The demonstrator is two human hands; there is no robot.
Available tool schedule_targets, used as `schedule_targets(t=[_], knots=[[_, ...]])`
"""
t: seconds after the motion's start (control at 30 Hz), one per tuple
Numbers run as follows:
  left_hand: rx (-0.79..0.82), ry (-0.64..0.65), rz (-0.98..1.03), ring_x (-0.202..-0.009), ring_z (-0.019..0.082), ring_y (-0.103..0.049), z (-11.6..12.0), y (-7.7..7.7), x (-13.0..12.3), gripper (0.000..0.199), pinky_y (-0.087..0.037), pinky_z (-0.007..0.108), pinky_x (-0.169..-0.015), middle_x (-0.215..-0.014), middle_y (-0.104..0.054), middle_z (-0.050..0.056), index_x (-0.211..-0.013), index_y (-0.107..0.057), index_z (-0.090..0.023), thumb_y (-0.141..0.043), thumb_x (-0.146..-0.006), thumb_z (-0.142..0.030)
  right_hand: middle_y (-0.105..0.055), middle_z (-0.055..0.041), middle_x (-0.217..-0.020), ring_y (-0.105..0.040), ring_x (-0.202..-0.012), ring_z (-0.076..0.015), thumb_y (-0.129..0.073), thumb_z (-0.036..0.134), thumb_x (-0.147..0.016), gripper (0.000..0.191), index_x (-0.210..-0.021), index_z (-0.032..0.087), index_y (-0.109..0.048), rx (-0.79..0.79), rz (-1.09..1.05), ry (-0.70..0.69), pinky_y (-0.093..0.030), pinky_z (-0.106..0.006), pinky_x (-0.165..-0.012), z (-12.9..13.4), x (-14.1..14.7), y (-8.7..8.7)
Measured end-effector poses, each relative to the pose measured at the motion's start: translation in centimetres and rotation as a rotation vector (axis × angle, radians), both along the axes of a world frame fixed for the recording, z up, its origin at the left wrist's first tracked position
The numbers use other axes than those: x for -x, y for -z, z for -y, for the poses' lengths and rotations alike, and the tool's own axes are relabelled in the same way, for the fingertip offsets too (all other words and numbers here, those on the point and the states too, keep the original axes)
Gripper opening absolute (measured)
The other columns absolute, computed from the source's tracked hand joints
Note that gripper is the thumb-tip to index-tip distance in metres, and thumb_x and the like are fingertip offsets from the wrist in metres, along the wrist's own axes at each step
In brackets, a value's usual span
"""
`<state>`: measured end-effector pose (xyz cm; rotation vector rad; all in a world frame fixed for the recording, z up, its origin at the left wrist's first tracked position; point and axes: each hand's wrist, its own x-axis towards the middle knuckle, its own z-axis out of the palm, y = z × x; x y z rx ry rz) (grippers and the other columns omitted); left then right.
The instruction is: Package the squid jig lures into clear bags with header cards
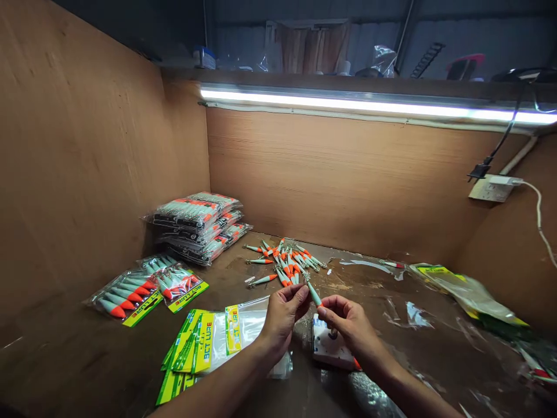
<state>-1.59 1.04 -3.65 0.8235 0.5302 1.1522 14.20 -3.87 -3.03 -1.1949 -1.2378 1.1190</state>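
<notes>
A pale green fishing lure [314, 295] with an orange end is held between my two hands. My left hand [285, 310] is closed in a pinch at its hook end. With thumb and finger, my right hand [348, 322] grips its orange end. Just beyond them lies a loose pile of similar lures [287, 261] with metal hooks. Below my hands sits a white block [331, 348], partly covered by my right hand. A stack of yellow-topped clear bags [202, 342] lies left of my left forearm.
Filled lure packs [130, 293] lie at the left, before stacked plastic-wrapped bundles [198, 223]. More flat bags [470, 290] lie at the right, with plastic scraps [415, 313] nearer. Wooden panels [339, 174] enclose the bench under a tube light [369, 104]. A power cable [481, 168] hangs at right.
</notes>
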Motion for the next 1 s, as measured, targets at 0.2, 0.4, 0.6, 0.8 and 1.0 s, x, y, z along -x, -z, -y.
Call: schedule_targets(t=[0.2,0.4,0.6,0.8,1.0], knots=[[0.051,0.037,0.055,-0.083,0.013,-0.068,0.3,-0.2,0.2,0.024,-0.052,0.023,-0.079,-0.092,-0.074,0.007,-0.092,-0.076,-0.014,-0.081,-0.075,-0.03,-0.061,-0.0005,-0.074,-0.046,-0.061,-0.0106,-0.075,0.046,-0.078,0.034,-0.089,0.014,-0.069,0.009,-0.03,-0.018,-0.038,-0.024,-0.057,0.5,0.4,-0.6],[0.07,0.059,0.089,-0.078,0.012,-0.068,0.7,-0.6,0.3,0.021,-0.052,0.023,-0.077,-0.087,-0.075,0.006,-0.088,-0.075,-0.014,-0.082,-0.075,-0.028,-0.061,-0.0004,-0.074,-0.047,-0.062,-0.0108,-0.074,0.047,-0.08,0.035,-0.09,0.014,-0.069,-0.009,-0.008,-0.026,-0.038,-0.023,-0.058,0.7,0.4,-0.6],[0.055,0.028,0.061,-0.076,0.012,-0.067,0.6,-0.4,0.2,0.024,-0.051,0.022,-0.074,-0.085,-0.074,0.005,-0.087,-0.075,-0.014,-0.083,-0.072,-0.031,-0.063,-0.0016,-0.074,-0.048,-0.062,-0.0113,-0.075,0.047,-0.079,0.035,-0.088,0.013,-0.07,-0.031,0.007,-0.035,-0.039,-0.024,-0.059,1.0,0.7,-0.7],[0.007,0.006,0.038,-0.071,0.01,-0.065,0.6,-0.5,0.1,0.025,-0.05,0.021,-0.073,-0.079,-0.07,0.003,-0.083,-0.072,-0.014,-0.082,-0.074,-0.035,-0.065,-0.0028,-0.075,-0.046,-0.057,-0.01,-0.075,0.05,-0.078,0.037,-0.087,0.014,-0.072,0.009,-0.131,-0.07,-0.035,-0.023,-0.054,0.6,1.0,0.4],[-0.01,0.019,-0.007,-0.076,0.013,-0.066,0.9,-0.8,0.0,0.031,-0.05,0.023,-0.074,-0.086,-0.071,0.007,-0.087,-0.07,-0.014,-0.08,-0.074,-0.04,-0.065,-0.003,-0.079,-0.048,-0.059,-0.0087,-0.078,0.052,-0.075,0.039,-0.09,0.017,-0.072,0.121,-0.343,-0.14,-0.038,-0.021,-0.056,0.8,1.4,0.7]])
